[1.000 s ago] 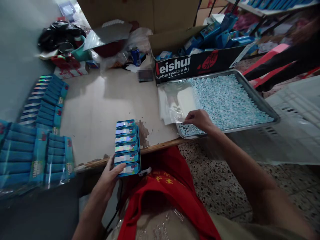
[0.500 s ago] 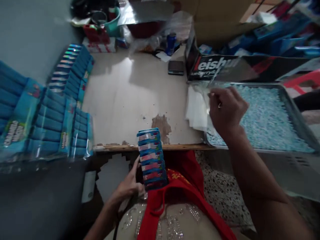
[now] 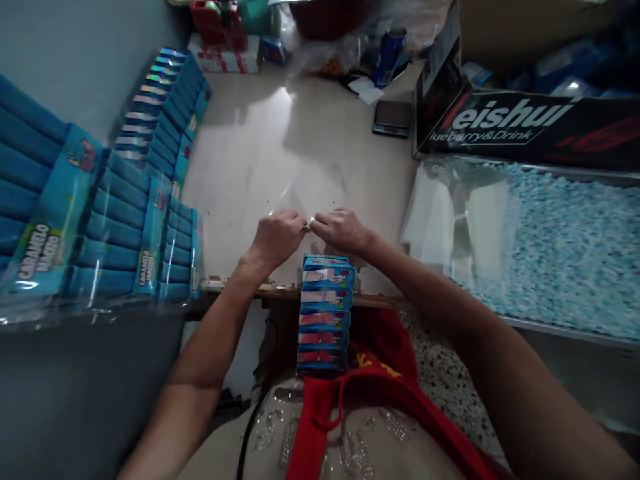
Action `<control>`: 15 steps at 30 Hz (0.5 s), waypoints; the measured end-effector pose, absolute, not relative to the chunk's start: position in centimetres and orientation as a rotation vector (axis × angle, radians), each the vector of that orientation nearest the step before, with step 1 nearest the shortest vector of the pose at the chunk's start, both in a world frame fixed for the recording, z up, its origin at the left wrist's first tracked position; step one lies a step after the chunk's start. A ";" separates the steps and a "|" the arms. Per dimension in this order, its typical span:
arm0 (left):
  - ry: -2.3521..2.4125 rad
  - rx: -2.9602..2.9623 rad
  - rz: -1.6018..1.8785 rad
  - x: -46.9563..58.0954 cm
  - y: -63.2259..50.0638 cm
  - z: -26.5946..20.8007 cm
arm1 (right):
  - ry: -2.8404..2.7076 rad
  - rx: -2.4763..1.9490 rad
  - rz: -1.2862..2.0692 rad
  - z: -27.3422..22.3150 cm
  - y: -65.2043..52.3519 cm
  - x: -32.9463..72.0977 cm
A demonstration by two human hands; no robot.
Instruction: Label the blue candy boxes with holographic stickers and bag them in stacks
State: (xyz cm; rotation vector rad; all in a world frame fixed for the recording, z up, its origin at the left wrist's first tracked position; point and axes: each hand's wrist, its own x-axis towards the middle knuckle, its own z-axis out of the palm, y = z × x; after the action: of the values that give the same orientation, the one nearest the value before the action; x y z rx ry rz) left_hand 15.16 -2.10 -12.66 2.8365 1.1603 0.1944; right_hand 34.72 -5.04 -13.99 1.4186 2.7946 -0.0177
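Observation:
Above the table's front part, my left hand [image 3: 279, 235] and my right hand [image 3: 343, 230] meet almost fingertip to fingertip. Both are closed in a pinch on a thin clear plastic bag [image 3: 290, 199], whose see-through film stands out faintly beyond the left knuckles. Just below the hands, a stack of small blue candy boxes [image 3: 325, 320] leans between my body and the table edge, with neither hand on it. Red and pink panels show on the box ends.
Wrapped blue packs [image 3: 125, 233] line the left wall. A pile of clear bags [image 3: 440, 220] lies over a tray of pale blue pieces [image 3: 575, 247] on the right. Behind stand a black carton [image 3: 510, 127], a small scale [image 3: 393, 119] and a blue can [image 3: 390, 57].
My right hand has come from the bag pile to the middle with a clear bag. My left hand has let go of the box stack and moved up to the bag.

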 end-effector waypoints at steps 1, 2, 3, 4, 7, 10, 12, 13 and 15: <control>1.130 2.852 0.188 15.1 -2.0 -12.8 | 2.777 1.454 -0.029 -13.9 -5.5 34.9; 1.082 2.872 0.202 14.9 -2.0 -12.8 | 2.768 1.473 -0.034 -13.8 -5.9 35.1; 1.015 2.893 0.223 14.8 -1.9 -12.7 | 2.768 1.477 -0.032 -13.8 -6.3 35.3; 0.941 2.904 0.249 14.7 -1.8 -12.4 | 2.775 1.465 -0.026 -13.7 -6.5 35.4; 0.832 2.883 0.312 14.7 -1.2 -11.5 | 2.798 1.421 -0.018 -13.7 -6.6 35.7; 0.820 2.881 0.208 15.4 -0.3 -11.1 | 2.765 1.463 -0.048 -14.0 -6.4 35.9; 0.771 2.896 0.103 15.8 0.0 -11.1 | 2.728 1.550 -0.078 -14.2 -6.3 36.0; 0.740 2.903 0.072 16.0 0.1 -11.2 | 2.712 1.601 -0.094 -14.3 -6.4 36.0; 0.686 2.920 0.061 16.3 0.1 -11.4 | 2.688 1.709 -0.111 -14.4 -6.6 36.0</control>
State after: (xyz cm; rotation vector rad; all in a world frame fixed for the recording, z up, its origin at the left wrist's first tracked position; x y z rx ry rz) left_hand 16.27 0.05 -11.43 2.9197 0.6861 0.0612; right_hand 35.98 -6.56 -14.44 1.7090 2.6876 -0.1111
